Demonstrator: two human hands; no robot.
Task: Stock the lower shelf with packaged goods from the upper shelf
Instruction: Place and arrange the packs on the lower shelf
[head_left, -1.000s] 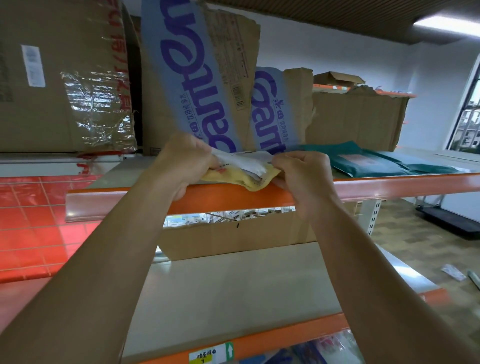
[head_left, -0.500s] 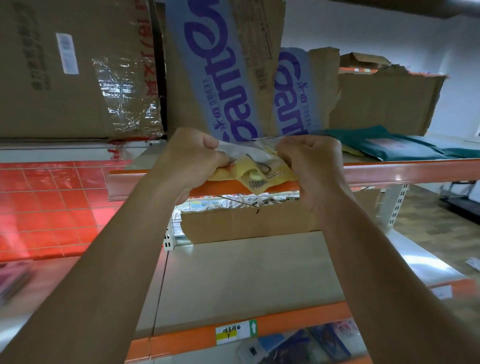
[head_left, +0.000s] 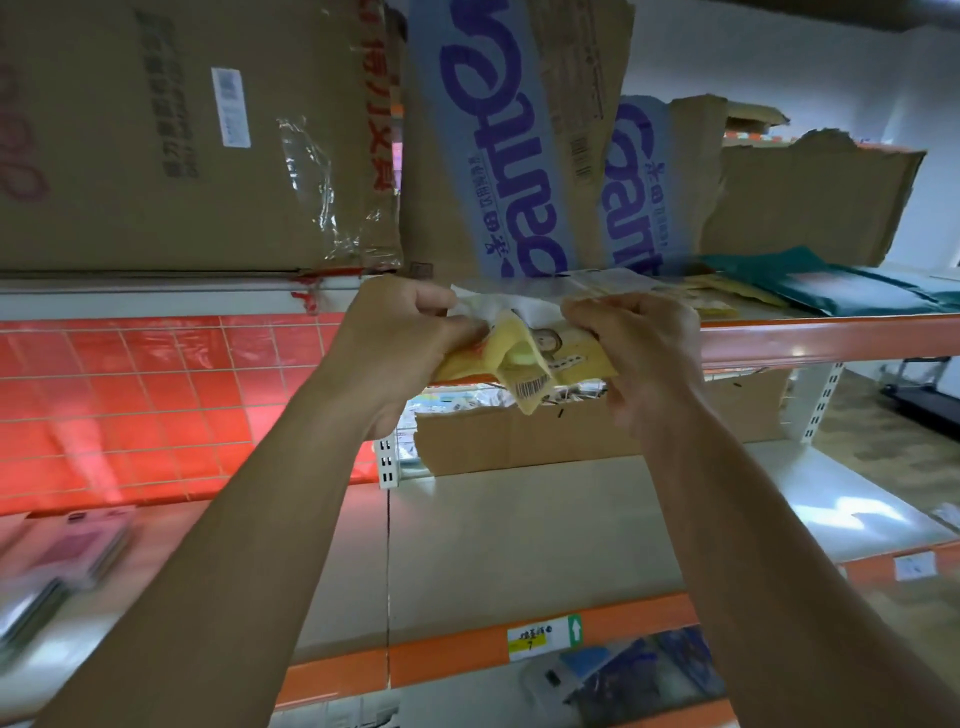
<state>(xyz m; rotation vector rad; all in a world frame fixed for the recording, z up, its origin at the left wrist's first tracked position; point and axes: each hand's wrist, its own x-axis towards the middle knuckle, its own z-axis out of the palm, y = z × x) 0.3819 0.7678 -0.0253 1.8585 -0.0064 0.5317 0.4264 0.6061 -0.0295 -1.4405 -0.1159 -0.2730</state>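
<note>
Both hands hold a bundle of flat yellow and white packets (head_left: 524, 358) in front of the upper shelf's orange edge (head_left: 810, 340). My left hand (head_left: 400, 332) grips the bundle's left end and my right hand (head_left: 636, 345) grips its right end. A barcode corner hangs down from the bundle. More yellow packets (head_left: 711, 299) and teal packets (head_left: 852, 288) lie on the upper shelf to the right. The lower shelf's pale board (head_left: 519, 545) stretches below my forearms.
Tall cardboard boxes (head_left: 182, 140) and torn blue-printed cartons (head_left: 498, 145) stand on the upper shelf. A low cardboard box (head_left: 519, 441) sits at the back of the lower shelf. Pink packets (head_left: 62, 566) lie at lower left. A red tiled panel (head_left: 130, 405) is left.
The bundle has come down and forward off the upper shelf, now hanging in front of its orange edge. The view has shifted down and left, showing more of the lower shelves.
</note>
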